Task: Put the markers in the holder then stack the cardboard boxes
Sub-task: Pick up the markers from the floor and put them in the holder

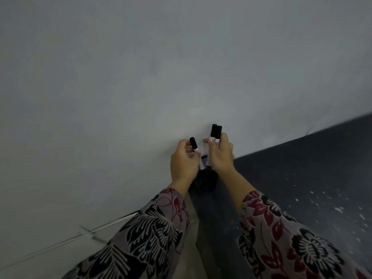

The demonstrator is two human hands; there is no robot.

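While both hands hovered close together by the wall, each closed on markers.

Left grip (184, 160): fingers and thumb pinched one marker (193, 143). Black cap up, tilted a little to the left, white barrel running down behind the fingers.

Right grip (220, 156): fingers curled round a marker pair (215, 131), held side by side and touching. Black caps stood above the thumb; white lower ends showed under the hand. The thumb pointed toward the left grip. The grips were near each other but apart.

Holder (205, 181): black, directly below and between the two grips. The pair's lower ends were at its mouth; could not tell whether they had entered. The single marker's lower end was also just above it.

The holder stood against the grey wall (141, 77), at the left edge of a dark surface (302, 178) with pale specks that ran off to the right.

Flower-patterned sleeves (153, 228) covered both forearms, short of the wrists.
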